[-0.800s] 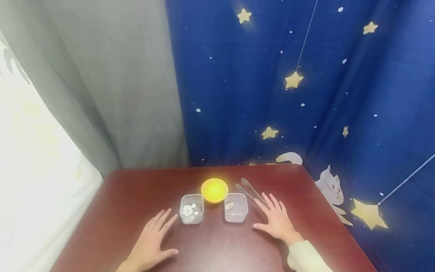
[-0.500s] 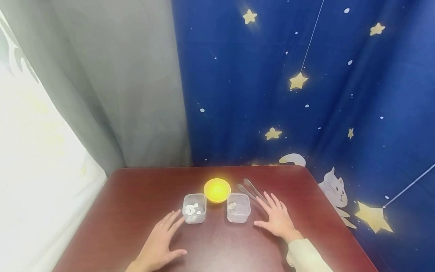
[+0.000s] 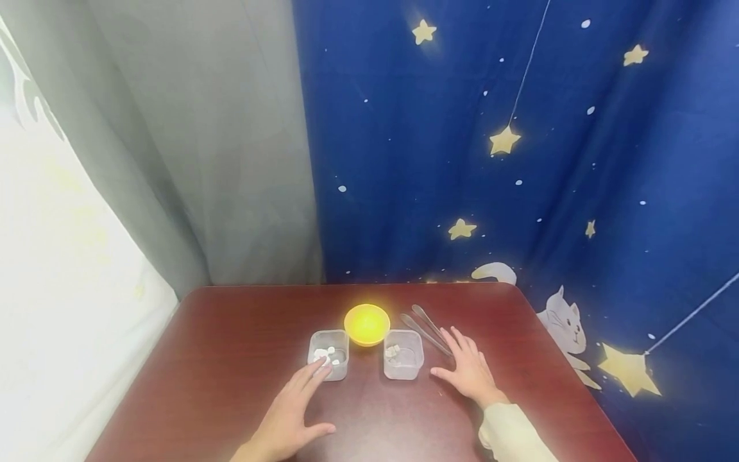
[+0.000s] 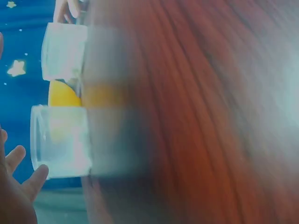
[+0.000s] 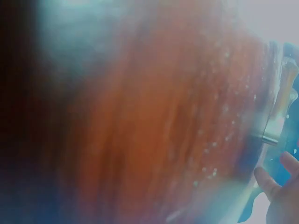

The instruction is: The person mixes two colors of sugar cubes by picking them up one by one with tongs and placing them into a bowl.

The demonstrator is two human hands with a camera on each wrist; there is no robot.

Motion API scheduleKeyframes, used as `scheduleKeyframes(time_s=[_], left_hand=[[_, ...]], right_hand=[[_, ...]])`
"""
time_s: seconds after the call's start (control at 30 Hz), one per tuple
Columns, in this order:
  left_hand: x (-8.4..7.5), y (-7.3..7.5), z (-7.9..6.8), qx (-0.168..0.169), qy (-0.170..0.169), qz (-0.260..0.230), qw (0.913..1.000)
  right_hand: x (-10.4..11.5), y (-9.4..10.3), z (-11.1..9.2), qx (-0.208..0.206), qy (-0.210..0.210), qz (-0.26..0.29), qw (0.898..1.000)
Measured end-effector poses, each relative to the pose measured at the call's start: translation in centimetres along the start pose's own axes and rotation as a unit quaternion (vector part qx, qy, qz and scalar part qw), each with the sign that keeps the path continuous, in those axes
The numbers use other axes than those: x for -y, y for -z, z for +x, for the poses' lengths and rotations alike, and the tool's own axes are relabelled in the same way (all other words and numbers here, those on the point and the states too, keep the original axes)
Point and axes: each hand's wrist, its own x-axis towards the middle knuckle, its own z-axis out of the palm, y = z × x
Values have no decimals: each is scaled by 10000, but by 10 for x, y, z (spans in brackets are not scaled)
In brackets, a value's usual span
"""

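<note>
In the head view my left hand [image 3: 288, 414] reaches toward the left clear plastic container [image 3: 340, 369], its fingertips overlapping the near rim. White pieces [image 3: 323, 353] lie inside. The left wrist view shows this hand's spread fingers beside the container [image 4: 60, 144], holding nothing. My right hand [image 3: 470, 372] is over the table on the right, its fingers extended and slightly bent. Its index fingertip is close to the near end of slim metal tongs [image 3: 426, 330], whose arms spread toward the back. A metal end [image 5: 270, 140] shows past the fingers in the right wrist view.
Between and behind the two containers stands a yellow bowl [image 3: 367, 325]. The right clear container [image 3: 411, 369] holds several small beige pieces [image 3: 392, 351]. The dark red table [image 3: 242, 340] ends at the back against a grey curtain [image 3: 248, 160] and a blue star-patterned curtain [image 3: 392, 160].
My left hand has moved right and forward, its fingertips now over the left container's rim. My right hand has shifted slightly with its fingers drawn closer together near the tongs.
</note>
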Motion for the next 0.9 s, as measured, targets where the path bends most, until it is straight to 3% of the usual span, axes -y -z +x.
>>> scheduleKeyframes(time_s=[0.5,0.67,0.9], left_hand=[[-30,-22,24,234,193,-548,9980],[-37,-36,33,152,232,-747,9968],[-43,-57,42,287,573,-998,9929]], right_hand=[[5,-4,10,-46,-371,89,9993],[6,-7,14,-54,-500,90,9987],[13,-9,16,-34,-754,91,9971]])
